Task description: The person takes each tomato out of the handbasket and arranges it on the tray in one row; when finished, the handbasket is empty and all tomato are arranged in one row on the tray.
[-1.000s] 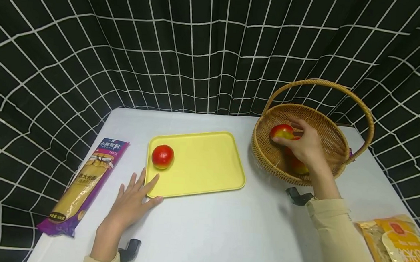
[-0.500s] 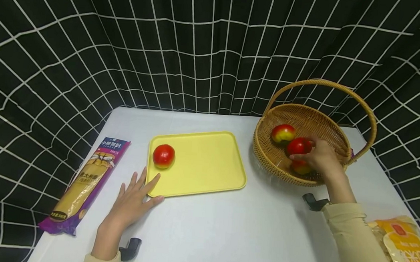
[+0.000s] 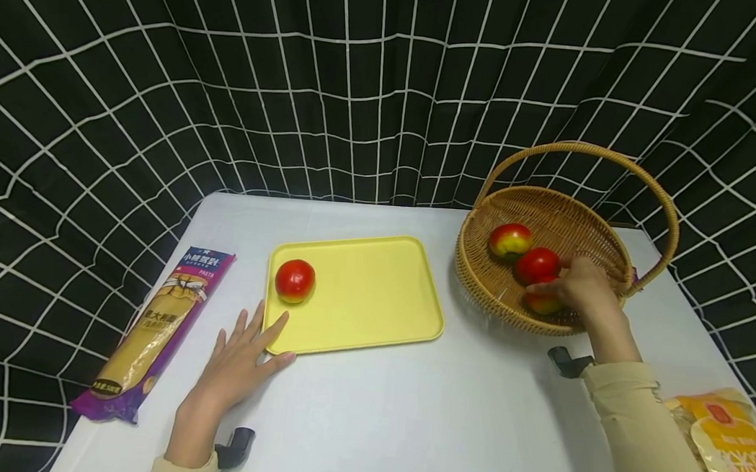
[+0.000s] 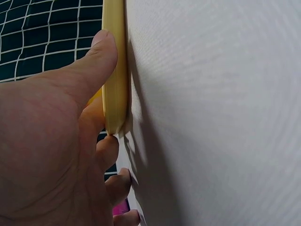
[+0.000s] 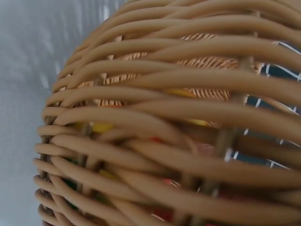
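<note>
My left hand [image 3: 229, 371] lies spread on the white table, with its thumb and index finger on the near-left corner of the yellow tray [image 3: 374, 293]. In the left wrist view the thumb [image 4: 101, 54] touches the tray's rim [image 4: 115, 89]. On the tray's left side sits a red fruit [image 3: 294, 281]. Inside the wicker basket [image 3: 488, 290], my right hand [image 3: 585, 288] reaches over the nearest red-yellow fruit [image 3: 543, 304], its thumb across that fruit. A red fruit [image 3: 537, 265] and a red-yellow fruit [image 3: 510, 240] lie beyond. Basket weave [image 5: 155, 117] covers the right wrist view, hiding that hand.
A purple pasta pack [image 3: 158, 324] lies left of the tray. At the lower right an orange bag [image 3: 729, 438] lies beside my right sleeve. The basket's tall handle [image 3: 585, 147] arches above its opening. A black gridded cloth [image 3: 387, 85] hangs behind the table [image 3: 392, 424].
My right hand has shifted right and nearer within the basket, away from the far fruit, past the middle red one, to the nearest. My left hand has stayed on the tray's corner.
</note>
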The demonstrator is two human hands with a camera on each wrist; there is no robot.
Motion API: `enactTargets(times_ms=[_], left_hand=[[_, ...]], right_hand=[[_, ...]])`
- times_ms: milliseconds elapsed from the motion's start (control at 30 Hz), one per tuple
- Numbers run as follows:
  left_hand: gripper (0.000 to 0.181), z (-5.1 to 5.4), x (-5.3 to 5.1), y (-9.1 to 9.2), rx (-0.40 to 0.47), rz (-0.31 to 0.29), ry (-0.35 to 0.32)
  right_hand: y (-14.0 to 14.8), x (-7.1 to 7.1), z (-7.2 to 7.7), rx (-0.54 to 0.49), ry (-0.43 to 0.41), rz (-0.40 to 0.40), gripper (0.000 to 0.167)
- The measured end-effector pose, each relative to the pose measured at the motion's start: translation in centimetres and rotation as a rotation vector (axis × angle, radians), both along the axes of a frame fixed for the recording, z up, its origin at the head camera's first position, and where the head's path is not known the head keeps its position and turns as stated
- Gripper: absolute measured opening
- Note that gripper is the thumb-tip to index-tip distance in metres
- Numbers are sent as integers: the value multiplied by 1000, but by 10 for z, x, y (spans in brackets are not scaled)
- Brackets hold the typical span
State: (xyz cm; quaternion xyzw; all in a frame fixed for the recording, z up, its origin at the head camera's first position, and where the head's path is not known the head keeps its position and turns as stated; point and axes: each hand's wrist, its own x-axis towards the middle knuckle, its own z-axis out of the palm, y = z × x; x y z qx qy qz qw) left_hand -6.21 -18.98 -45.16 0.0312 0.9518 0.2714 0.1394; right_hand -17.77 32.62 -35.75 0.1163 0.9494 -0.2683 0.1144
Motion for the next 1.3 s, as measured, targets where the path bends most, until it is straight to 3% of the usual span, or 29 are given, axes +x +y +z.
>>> enactTargets(times_ms=[367,567,667,1000,1233,1300], left_hand=[[78,1,0,1,0,10,-17],[78,-1,0,1,0,8,-11],[78,-1,1,1,1,7,-6],[78,1,2,2,8,8,5],[77,-4,3,1,51,15,64],[77,-3,3,2,44,15,55]], right_hand=[[1,6,1,0,-43,6,92],[1,7,1,9,-14,1,55],[0,8,2,3,-17,-10,47],[-1,11,17,25,-26,-19,81],[-13,12,34,1,20,-27,88],[-18,12,39,-19,38,-37,90]])
